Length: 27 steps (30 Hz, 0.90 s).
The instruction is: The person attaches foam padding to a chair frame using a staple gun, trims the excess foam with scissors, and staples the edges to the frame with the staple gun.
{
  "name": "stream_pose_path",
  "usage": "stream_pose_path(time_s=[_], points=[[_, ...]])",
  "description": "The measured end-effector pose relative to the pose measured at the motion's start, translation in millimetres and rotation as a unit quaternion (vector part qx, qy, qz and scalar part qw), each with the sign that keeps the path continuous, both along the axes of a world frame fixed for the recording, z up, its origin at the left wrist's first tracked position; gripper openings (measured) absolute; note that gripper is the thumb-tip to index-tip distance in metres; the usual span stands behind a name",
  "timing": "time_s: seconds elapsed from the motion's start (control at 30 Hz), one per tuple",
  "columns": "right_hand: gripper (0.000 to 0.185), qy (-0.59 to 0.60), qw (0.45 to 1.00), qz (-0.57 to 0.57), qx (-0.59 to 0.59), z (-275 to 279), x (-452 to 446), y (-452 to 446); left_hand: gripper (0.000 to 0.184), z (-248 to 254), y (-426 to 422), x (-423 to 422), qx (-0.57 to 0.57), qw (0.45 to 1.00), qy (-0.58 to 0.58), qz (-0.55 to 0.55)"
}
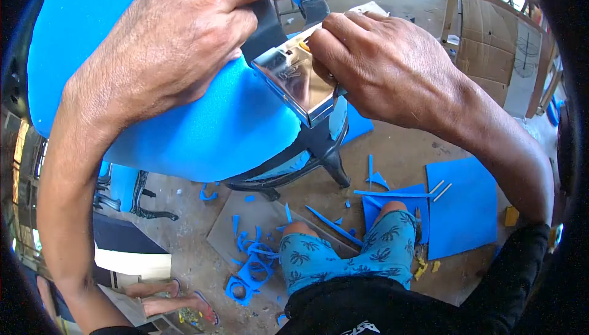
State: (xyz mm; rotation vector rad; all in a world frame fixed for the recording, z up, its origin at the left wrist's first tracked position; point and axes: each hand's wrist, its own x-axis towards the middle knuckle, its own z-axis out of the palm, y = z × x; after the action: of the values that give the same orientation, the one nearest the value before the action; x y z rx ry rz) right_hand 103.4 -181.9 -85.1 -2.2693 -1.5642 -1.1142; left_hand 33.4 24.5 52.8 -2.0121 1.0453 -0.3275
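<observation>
One o'clock: right grip [380, 62] clenched against shiny tin [288, 83]; left grip [184, 37], eleven, curled above blue foam [215, 132], hold unclear. Seemingly tin work; next needs steadiness.

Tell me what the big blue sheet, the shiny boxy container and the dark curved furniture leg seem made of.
Blue sheet: probably matte foam; fine-grained surface, cut edge. Shiny container: likely metal, mirror finish; it reflects its surroundings. Furniture leg: dark, slightly glossy, perhaps painted wood or plastic; the highlights don't settle which.
</observation>
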Motion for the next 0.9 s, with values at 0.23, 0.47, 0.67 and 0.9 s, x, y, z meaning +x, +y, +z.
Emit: stream_pose_path(time_s=[0.23, 0.47, 0.67, 0.9], points=[[0.017, -0.061, 0.998, -0.003, 0.02, 5.7, 0.0, 7.2, 0.018, 0.7, 2.5, 1.0, 0.031, 0.997, -0.038, -0.055], [0.014, -0.074, 0.997, -0.035, 0.001, 7.0, -1.1, 18.7, 0.018, 7.5, -7.3, -6.6, -0.015, 0.998, 0.035, 0.043], [0.015, -0.1, 0.994, -0.04, -0.017, 12.0, -3.4, 18.7, 0.017, 4.7, -1.3, -6.2, 0.006, 1.0, 0.013, 0.011], [0.016, -0.101, 0.994, 0.03, -0.011, 20.2, 20.8, 24.4, 0.016, 3.0, 0.5, -3.0, 0.006, 1.0, 0.006, -0.006]])
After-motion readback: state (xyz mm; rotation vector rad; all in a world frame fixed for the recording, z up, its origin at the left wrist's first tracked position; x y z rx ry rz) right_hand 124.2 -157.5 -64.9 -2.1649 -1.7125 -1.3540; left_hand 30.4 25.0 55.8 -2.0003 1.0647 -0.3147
